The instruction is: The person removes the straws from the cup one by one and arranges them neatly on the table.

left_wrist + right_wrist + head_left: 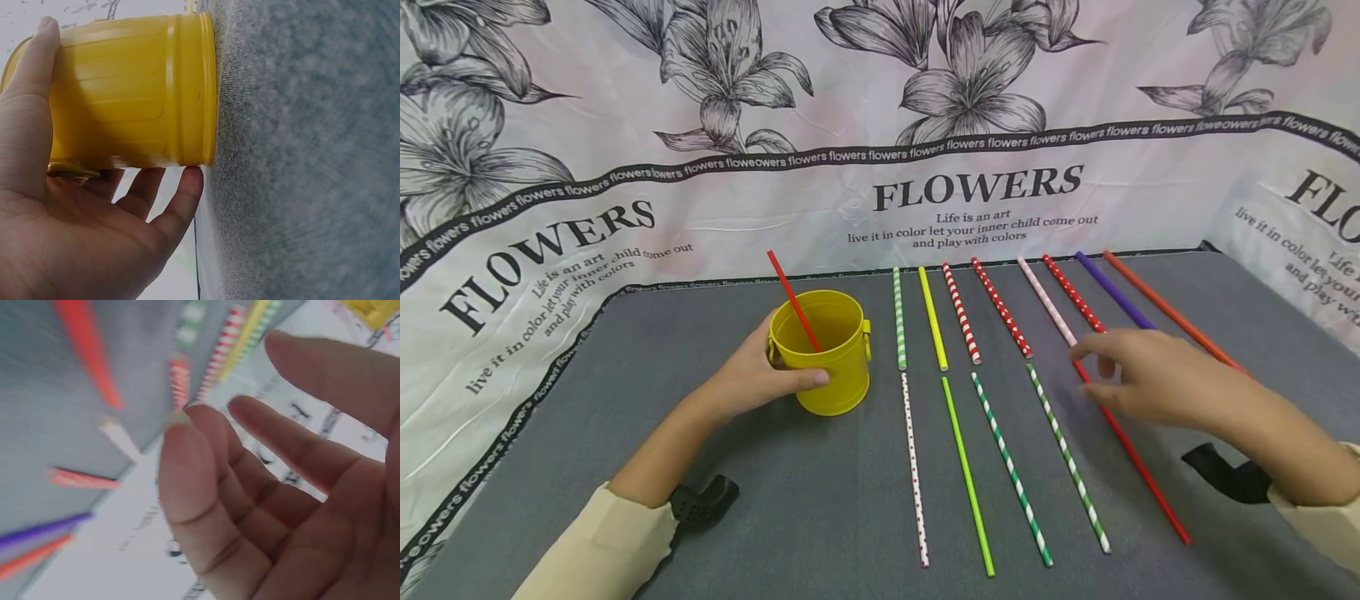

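My left hand (756, 379) holds a small yellow bucket (842, 385) by its left side, thumb across the front. In the left wrist view the bucket (125, 94) stands on the grey cloth, fingers around its side. One red straw (788, 287) leans inside it. Over the straws on the right hovers my right hand (1172, 379), its fingers loosely bent with nothing between them. It is nearest the plain red straw (1138, 458) and the pale pink straw (1041, 292). The right wrist view shows the right hand (275, 494) apart from the blurred straws.
Two rows of straws lie on the grey table (760, 517), among them a yellow straw (933, 317), a lime green straw (967, 475), a purple straw (1112, 287) and an orange straw (1172, 308). A flower-printed cloth (760, 217) stands behind.
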Available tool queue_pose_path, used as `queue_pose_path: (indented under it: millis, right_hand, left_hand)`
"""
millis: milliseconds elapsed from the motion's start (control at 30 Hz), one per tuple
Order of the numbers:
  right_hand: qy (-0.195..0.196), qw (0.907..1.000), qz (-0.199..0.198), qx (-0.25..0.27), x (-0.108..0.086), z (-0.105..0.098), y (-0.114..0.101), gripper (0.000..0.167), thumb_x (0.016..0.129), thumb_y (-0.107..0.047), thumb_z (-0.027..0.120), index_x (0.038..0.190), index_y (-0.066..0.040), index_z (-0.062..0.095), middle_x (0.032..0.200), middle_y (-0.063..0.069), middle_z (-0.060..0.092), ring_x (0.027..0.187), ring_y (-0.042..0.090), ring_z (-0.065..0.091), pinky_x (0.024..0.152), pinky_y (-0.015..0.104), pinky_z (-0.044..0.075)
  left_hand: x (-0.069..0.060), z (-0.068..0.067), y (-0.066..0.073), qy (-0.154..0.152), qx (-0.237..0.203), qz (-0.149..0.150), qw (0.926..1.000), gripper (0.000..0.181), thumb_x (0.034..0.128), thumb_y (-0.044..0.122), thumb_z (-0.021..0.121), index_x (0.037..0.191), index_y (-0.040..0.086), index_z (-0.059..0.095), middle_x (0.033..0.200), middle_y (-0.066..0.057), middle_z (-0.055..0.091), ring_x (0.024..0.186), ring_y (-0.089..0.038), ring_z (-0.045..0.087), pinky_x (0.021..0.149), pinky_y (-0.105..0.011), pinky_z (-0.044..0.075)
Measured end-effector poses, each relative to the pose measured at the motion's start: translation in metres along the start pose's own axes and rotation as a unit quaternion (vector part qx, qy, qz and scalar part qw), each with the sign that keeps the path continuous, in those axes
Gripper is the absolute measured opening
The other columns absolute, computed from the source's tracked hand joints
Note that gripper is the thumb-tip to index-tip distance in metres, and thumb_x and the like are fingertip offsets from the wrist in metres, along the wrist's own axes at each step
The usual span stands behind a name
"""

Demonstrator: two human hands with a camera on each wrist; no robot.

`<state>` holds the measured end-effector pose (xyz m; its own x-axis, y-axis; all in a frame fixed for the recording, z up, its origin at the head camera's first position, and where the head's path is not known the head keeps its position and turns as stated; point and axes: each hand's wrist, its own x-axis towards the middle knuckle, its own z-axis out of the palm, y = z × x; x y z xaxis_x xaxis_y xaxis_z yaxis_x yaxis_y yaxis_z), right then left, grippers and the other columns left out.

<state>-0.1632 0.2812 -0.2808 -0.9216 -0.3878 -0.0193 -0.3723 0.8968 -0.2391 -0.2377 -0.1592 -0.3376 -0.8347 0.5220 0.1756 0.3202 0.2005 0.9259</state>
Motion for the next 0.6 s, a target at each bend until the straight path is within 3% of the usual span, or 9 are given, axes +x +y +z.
queue_pose_path:
  millis: [167,267,467,600]
  right_hand:
    - [0.059,0.9965,-0.058,-0.014,0.033,-0.034,-0.035,0.029,0.087,-0.012,0.077,0.114,-0.006,0.07,0.093,0.0,0.065,0.07,0.01,0.056,0.061,0.034,0.048]
    - [0.068,0.9924,-0.102,-0.001,0.054,-0.046,-0.06,0.024,0.089,-0.01,0.074,0.113,-0.006,0.071,0.095,0.0,0.066,0.076,0.013,0.06,0.065,0.035,0.051]
    - [0.051,0.9839,-0.17,0.021,0.107,-0.049,-0.108,0.023,0.093,-0.008,0.068,0.116,-0.005,0.069,0.103,0.004,0.069,0.085,0.019,0.063,0.076,0.039,0.053]
    - [0.031,0.9839,-0.172,0.038,0.139,-0.04,-0.135,0.037,0.096,-0.015,0.067,0.131,-0.007,0.06,0.112,0.008,0.068,0.094,0.023,0.064,0.083,0.038,0.054]
  left_hand:
    - [0.0,-0.001,0.0,0.0,-0.003,0.009,1.0,0.083,0.08,0.013,0.086,0.146,0.015,0.036,0.136,-0.005,0.054,0.119,-0.025,0.054,0.101,-0.044,0.046]
    - [0.0,-0.002,-0.001,-0.004,-0.004,0.01,0.9999,0.082,0.0805,0.014,0.086,0.146,0.015,0.036,0.136,-0.005,0.054,0.12,-0.025,0.054,0.101,-0.044,0.046]
    - [0.0,-0.001,-0.001,-0.008,-0.01,0.014,0.9998,0.082,0.0807,0.012,0.085,0.146,0.014,0.036,0.136,-0.006,0.054,0.119,-0.026,0.054,0.101,-0.045,0.047]
    - [0.002,-0.001,-0.002,-0.01,-0.01,0.011,0.9998,0.081,0.0815,0.015,0.085,0.146,0.014,0.036,0.135,-0.007,0.054,0.118,-0.026,0.054,0.1,-0.044,0.047]
